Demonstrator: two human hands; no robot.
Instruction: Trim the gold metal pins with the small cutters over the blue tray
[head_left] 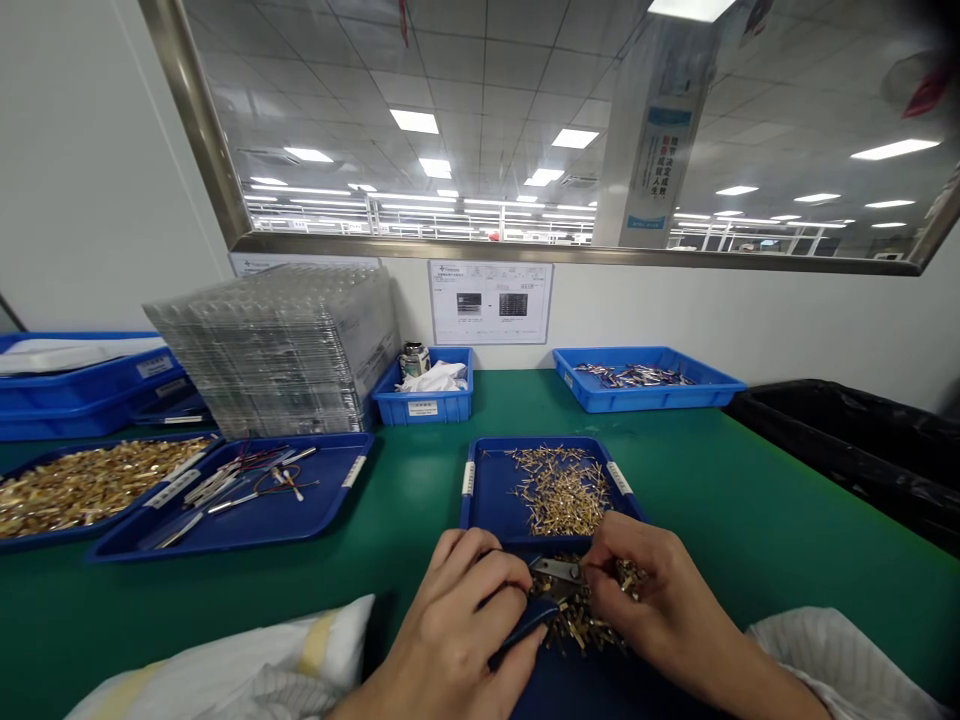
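Note:
My left hand [461, 620] is wrapped round the dark blue handles of a small pair of pliers or cutters [556, 570], whose metal head points right. Close to that head, my right hand [656, 595] is closed in a pinch; what lies between its fingertips is too small and hidden to name. Below both hands is a heap of small gold metal pins [581, 632] in a dark blue tray, partly covered by the hands. Just beyond, a blue tray [495, 505] holds a pile of similar thin gold pins [566, 495].
Left on the green table [405, 500] are a tray of gold parts [97, 480], a tray with swabs and slim tools [315, 500], and stacked clear plastic trays [277, 350]. Behind stand a blue bin [450, 405] and a tray of coloured pieces [615, 400]. A black-lined bin [847, 440] is at right.

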